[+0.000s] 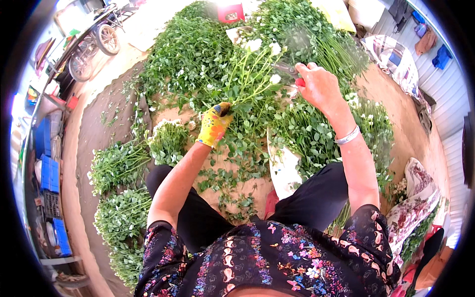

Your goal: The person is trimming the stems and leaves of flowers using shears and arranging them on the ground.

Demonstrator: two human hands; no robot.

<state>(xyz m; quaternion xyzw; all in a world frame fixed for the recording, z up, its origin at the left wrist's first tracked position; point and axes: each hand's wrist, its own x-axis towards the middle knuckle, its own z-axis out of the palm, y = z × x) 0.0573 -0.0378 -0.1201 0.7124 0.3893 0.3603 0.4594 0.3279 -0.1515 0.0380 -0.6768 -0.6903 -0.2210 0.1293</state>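
Observation:
My left hand (215, 123), in a yellow patterned glove with a dark thumb area, is closed around the lower stems of a spray of white flowers (253, 74). Its blooms and pale buds point up and away from me. To the right of the spray, my bare right hand (320, 88) grips scissors (285, 69) with red handles. Their blades reach left toward the blooms; whether they touch a stem I cannot tell. Cut leaves (237, 171) lie scattered on the floor below my left hand, between my knees.
Large heaps of leafy stems (185, 54) spread ahead, with another pile (316, 133) by my right knee. Trimmed bunches (118, 166) lie at left on dark cloth (101, 143). Blue crates (49, 173) line the far left. A red container (231, 13) stands at the back.

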